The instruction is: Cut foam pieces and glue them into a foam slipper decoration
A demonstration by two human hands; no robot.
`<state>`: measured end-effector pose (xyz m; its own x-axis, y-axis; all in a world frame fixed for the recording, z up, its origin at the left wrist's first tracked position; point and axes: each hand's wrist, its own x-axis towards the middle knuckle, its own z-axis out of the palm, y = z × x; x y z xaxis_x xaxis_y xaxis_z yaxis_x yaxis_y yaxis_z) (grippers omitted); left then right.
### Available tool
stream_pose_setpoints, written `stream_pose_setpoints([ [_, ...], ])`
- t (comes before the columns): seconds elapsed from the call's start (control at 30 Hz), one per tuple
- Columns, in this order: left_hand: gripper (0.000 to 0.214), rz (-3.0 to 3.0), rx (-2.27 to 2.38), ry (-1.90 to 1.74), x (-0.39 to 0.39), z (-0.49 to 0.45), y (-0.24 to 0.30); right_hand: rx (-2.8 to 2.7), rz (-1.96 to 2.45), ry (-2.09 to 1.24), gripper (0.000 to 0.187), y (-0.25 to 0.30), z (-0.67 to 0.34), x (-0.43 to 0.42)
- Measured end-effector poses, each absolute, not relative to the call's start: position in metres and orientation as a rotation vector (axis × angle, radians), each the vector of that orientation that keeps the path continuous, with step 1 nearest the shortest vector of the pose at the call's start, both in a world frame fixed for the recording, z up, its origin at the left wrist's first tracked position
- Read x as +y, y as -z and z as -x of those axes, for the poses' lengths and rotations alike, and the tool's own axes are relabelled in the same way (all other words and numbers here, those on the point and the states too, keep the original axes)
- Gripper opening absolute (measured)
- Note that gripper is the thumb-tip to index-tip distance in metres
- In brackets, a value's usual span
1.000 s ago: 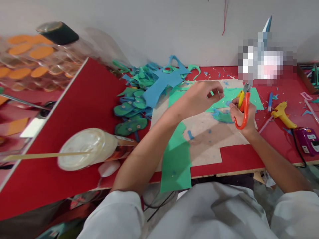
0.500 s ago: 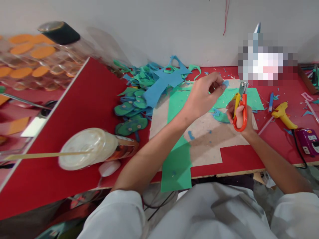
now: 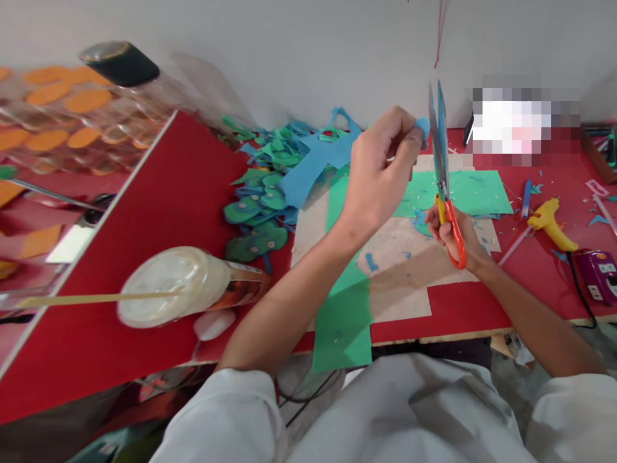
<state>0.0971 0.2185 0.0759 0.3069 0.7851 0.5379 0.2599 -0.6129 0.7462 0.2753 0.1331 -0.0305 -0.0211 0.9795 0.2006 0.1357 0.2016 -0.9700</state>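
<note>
Between its thumb and fingertips my left hand (image 3: pixel 380 170) pinches a small blue foam piece (image 3: pixel 423 127), raised above the table. My right hand (image 3: pixel 457 238) grips scissors (image 3: pixel 452 222) with red and yellow handles; their blades point up, slightly parted, just right of the blue piece and apart from it. Beneath both hands lies a green foam sheet (image 3: pixel 475 190) on a pale board (image 3: pixel 400 296). Another green strip (image 3: pixel 344 321) hangs over the table's front edge. Blue and green cut scraps (image 3: pixel 424 222) lie near my right hand.
Left of the board are piled blue and green offcuts (image 3: pixel 308 167) and stacked foam shapes (image 3: pixel 258 241). A lidded cup with a straw (image 3: pixel 168 286) stands at left by a red panel (image 3: pixel 193 173). To the right lie a yellow glue gun (image 3: pixel 552 225) and a purple power socket (image 3: pixel 598 276).
My left hand has lifted slightly with the blue piece and moved a little left. The scissors have swung so their blades stand upright and longer in view, beside that piece.
</note>
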Motion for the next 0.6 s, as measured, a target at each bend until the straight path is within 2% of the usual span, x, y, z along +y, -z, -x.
stream_pose_setpoints([
  [0.17,0.039,-2.028,0.983,-1.296,0.2167,-0.097,-0.0803,-1.423,1.189,-1.016,0.07,0.026,-0.2749,0.1294],
  [0.3,0.034,-2.052,0.985,-1.285,0.2185,-0.0953,-0.0817,-1.414,1.158,-1.028,0.069,0.0236,-0.2741,0.1288],
  [0.6,0.039,-2.044,0.977,-1.349,0.2188,-0.0953,-0.0808,-1.362,1.209,-1.061,0.066,0.0254,-0.275,0.1298],
])
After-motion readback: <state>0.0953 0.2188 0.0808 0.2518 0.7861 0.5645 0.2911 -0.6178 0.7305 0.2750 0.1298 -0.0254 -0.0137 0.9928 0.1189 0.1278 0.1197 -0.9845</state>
